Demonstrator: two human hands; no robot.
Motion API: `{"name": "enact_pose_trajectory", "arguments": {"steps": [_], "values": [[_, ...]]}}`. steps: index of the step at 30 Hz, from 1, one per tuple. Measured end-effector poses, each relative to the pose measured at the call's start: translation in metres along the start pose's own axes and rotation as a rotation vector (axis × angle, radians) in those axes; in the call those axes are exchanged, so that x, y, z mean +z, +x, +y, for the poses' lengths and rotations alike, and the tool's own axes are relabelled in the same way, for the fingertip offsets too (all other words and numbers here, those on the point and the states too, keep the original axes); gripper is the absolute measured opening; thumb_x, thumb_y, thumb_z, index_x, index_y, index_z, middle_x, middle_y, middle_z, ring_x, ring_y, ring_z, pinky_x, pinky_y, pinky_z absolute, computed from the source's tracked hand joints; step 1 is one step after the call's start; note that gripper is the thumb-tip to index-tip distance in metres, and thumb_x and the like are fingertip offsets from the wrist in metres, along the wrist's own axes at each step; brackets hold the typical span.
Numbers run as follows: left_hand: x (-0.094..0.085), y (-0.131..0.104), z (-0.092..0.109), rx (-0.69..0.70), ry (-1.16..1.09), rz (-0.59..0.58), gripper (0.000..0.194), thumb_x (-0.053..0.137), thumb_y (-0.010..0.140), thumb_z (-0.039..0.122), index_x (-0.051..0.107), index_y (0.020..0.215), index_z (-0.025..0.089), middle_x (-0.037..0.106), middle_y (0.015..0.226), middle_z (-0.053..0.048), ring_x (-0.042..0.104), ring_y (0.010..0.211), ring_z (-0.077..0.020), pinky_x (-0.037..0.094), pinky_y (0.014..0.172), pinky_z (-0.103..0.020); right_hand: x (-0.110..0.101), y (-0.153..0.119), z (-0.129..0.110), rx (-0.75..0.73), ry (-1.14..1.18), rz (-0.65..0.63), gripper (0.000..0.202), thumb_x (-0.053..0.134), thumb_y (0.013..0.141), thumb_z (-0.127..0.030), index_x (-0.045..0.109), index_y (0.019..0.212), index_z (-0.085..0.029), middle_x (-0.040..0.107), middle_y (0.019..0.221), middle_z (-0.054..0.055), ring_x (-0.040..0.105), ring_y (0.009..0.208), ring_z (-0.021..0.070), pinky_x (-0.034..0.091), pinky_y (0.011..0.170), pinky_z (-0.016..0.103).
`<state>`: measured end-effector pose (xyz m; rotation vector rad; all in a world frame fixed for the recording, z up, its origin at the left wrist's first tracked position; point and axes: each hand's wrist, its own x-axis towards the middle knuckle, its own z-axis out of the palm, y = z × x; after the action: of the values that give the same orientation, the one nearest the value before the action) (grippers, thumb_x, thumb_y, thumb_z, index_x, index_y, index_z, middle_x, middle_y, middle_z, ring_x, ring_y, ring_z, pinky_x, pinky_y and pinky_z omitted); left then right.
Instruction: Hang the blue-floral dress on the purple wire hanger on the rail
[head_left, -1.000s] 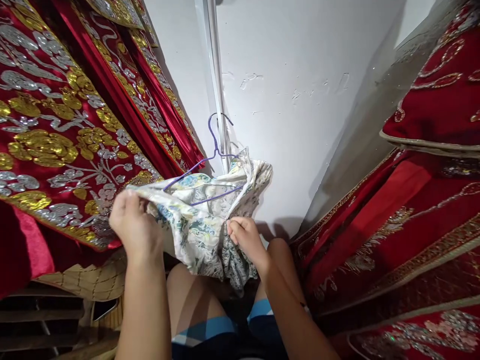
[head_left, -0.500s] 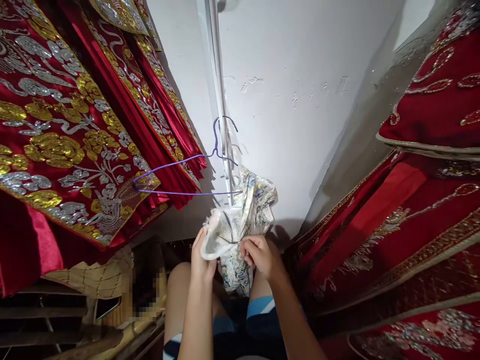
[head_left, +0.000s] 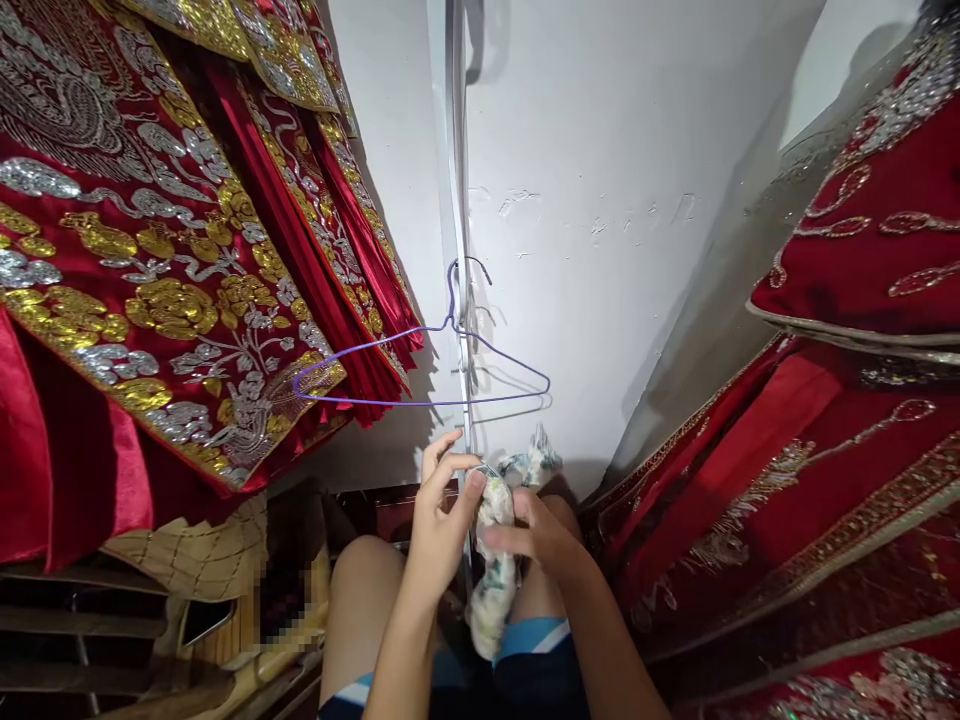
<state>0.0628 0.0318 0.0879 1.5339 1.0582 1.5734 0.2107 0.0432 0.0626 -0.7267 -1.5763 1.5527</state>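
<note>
A white garment with a floral print point(head_left: 496, 590) hangs bunched between my two hands, above my lap. My left hand point(head_left: 444, 510) pinches its upper edge between thumb and forefinger, with the other fingers raised. On the other side, my right hand point(head_left: 536, 535) grips the bunched cloth, slightly smeared by motion. A further crumpled part of the cloth sticks out beyond my right hand. Above both hands, a purple wire hanger point(head_left: 420, 402) hangs bare in front of the wall, apart from the garment.
Red garments with gold and silver embroidery point(head_left: 180, 300) hang at the left. More red beaded garments point(head_left: 840, 430) hang at the right. A white wall point(head_left: 600, 130) with a narrow metal upright point(head_left: 450, 130) stands ahead. A wooden seat point(head_left: 247, 680) with a phone point(head_left: 208, 622) is at lower left.
The garment has come off the hanger's right side and dropped down toward my lap, now bunched narrower. My left hand has moved right and up. The hanger now shows whole.
</note>
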Motion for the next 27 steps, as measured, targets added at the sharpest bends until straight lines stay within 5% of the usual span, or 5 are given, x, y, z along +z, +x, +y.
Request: {"name": "enact_pose_trajectory", "arguments": {"steps": [6,11,16,22,27], "values": [[-0.023,-0.009,-0.025,-0.269,0.126,-0.429,0.059,0.043,0.095,0.065,0.050,0.135,0.023,0.065,0.119,-0.012,0.056,0.116,-0.0298,0.043,0.100,-0.039,-0.028,0.008,-0.042,-0.038,-0.163,-0.087,0.017,0.071,0.070,-0.026,0.057,0.071,-0.017,0.048,0.063,-0.004,0.041,0.058,0.0105,0.034,0.055,0.024],[-0.050,-0.005,-0.034,-0.235,0.567,-0.705,0.047,0.051,0.091,0.060,0.064,0.075,0.018,0.066,0.080,-0.006,0.059,0.081,-0.0242,0.045,0.077,-0.031,-0.059,0.036,-0.073,-0.193,-0.361,0.157,0.015,0.070,0.067,-0.017,0.056,0.069,-0.019,0.048,0.062,-0.005,0.042,0.057,0.0107,0.034,0.054,0.023],[-0.100,0.021,-0.022,-0.234,0.870,-0.738,0.039,0.048,0.092,0.053,0.063,0.079,0.019,0.069,0.083,-0.005,0.061,0.075,-0.0223,0.041,0.069,-0.029,-0.075,0.092,-0.059,-0.256,-0.435,0.245,0.047,0.065,0.075,-0.024,0.066,0.122,-0.022,0.064,0.082,0.001,0.059,0.077,0.0184,0.046,0.075,0.029],[-0.149,0.055,-0.003,-0.140,1.164,-0.538,0.037,0.040,0.091,0.042,0.067,0.083,0.019,0.073,0.092,-0.014,0.068,0.086,-0.0289,0.046,0.078,-0.035,-0.087,0.116,-0.026,-0.185,-0.507,0.407,0.019,0.051,0.081,-0.032,0.064,0.077,-0.018,0.062,0.075,0.002,0.057,0.076,0.0193,0.043,0.072,0.029],[-0.156,0.087,0.017,-0.020,1.197,-0.331,0.039,0.038,0.085,0.043,0.067,0.090,0.016,0.073,0.100,-0.016,0.069,0.093,-0.0318,0.049,0.084,-0.038,-0.090,0.096,-0.034,-0.193,-0.570,0.577,0.024,0.059,0.073,-0.036,0.049,0.058,-0.020,0.047,0.060,-0.003,0.044,0.062,0.0149,0.033,0.058,0.027]]}}
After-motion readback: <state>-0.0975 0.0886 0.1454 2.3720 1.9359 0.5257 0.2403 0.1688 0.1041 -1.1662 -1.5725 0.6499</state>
